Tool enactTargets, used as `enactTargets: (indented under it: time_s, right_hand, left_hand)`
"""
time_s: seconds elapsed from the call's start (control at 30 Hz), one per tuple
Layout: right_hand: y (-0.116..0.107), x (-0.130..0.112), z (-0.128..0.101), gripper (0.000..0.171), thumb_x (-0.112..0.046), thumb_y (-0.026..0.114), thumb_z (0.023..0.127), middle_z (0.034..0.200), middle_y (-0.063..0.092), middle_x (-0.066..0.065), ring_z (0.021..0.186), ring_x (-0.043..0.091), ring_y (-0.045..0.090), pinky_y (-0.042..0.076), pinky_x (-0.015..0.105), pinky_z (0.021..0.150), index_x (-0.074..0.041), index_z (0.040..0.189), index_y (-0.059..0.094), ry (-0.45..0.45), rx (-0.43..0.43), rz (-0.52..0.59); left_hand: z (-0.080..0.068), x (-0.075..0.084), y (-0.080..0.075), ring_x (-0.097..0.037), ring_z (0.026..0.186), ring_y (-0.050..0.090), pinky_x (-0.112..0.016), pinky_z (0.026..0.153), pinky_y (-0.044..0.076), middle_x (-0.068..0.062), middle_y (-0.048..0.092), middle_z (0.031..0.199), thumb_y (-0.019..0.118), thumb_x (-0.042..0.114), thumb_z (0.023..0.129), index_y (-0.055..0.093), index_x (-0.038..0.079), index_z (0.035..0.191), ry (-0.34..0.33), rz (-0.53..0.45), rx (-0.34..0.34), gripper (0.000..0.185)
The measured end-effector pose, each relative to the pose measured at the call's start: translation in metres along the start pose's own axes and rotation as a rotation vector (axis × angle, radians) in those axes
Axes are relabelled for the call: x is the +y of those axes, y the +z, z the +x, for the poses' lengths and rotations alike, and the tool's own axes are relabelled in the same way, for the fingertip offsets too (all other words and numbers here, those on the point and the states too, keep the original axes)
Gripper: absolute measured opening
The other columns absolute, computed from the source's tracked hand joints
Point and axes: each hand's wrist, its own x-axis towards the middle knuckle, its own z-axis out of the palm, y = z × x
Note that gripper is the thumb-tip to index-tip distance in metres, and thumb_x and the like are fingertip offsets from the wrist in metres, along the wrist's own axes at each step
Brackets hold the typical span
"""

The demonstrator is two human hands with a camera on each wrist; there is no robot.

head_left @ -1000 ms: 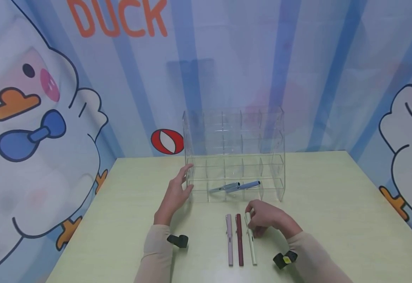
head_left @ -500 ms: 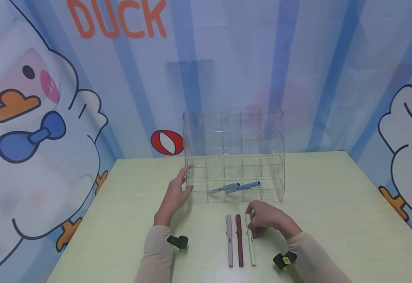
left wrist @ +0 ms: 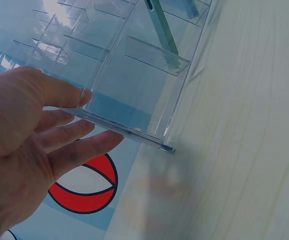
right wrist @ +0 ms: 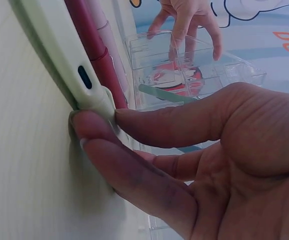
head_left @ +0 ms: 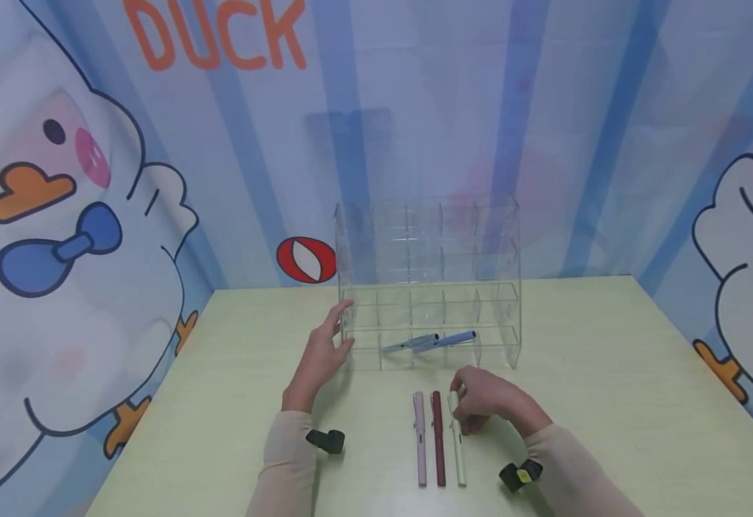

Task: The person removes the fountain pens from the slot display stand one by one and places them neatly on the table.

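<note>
A clear acrylic rack [head_left: 428, 293] with rows of compartments stands toward the back of the table. My left hand [head_left: 319, 357] holds its left side wall, thumb on the inner face and fingers outside, as the left wrist view shows. My right hand [head_left: 489, 396] pinches a pale green pen [right wrist: 59, 55] between thumb and fingers near its clip. That pen lies on or just over the table; which one I cannot tell. To its left lie a dark red pen [head_left: 438, 445] and a lilac pen [head_left: 420, 445], side by side.
Two pens, a grey-blue pen [head_left: 408, 344] and a blue pen [head_left: 447, 340], lie slanted in the rack's lowest row. Behind the pale wooden table [head_left: 221, 402] hangs a printed duck curtain [head_left: 428, 129].
The near end of the pale green pen has shifted slightly left, so it lies straighter beside the red one. Both hands have stayed almost still.
</note>
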Motion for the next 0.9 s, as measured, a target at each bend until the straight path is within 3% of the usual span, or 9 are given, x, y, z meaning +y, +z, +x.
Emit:
enactTargets:
  time_s: [0.3,0.57,0.9]
  right_hand:
    - [-0.005,0.003,-0.004,0.041,0.005,0.072,0.079,0.077,0.066,0.013,0.061,0.026,0.069,0.061,0.037,0.057,0.008,0.117,0.056,0.005,0.018,0.025]
    - [-0.021,0.001,-0.009,0.034,0.005,0.068,0.083,0.091,0.062,0.015,0.064,0.025,0.07,0.062,0.037,0.06,0.01,0.116,0.058,-0.069,0.06,0.075]
    - [-0.041,-0.01,-0.023,0.031,0.005,0.059,0.087,0.091,0.059,0.016,0.064,0.026,0.07,0.063,0.038,0.061,0.012,0.117,0.056,-0.149,0.101,0.134]
  left_hand:
    - [0.0,-0.001,0.003,-0.043,0.129,0.051,-0.054,0.104,0.047,-0.018,0.042,0.153,0.065,-0.008,0.091,0.038,0.019,0.152,0.013,0.004,0.002,0.071]
    - [-0.001,0.0,0.003,-0.043,0.13,0.05,-0.054,0.105,0.046,-0.018,0.042,0.153,0.065,-0.008,0.092,0.038,0.021,0.152,0.011,-0.003,-0.001,0.072]
    - [-0.001,-0.001,0.001,-0.043,0.13,0.05,-0.053,0.104,0.047,-0.019,0.042,0.153,0.065,-0.008,0.092,0.038,0.022,0.151,0.013,0.003,0.004,0.072]
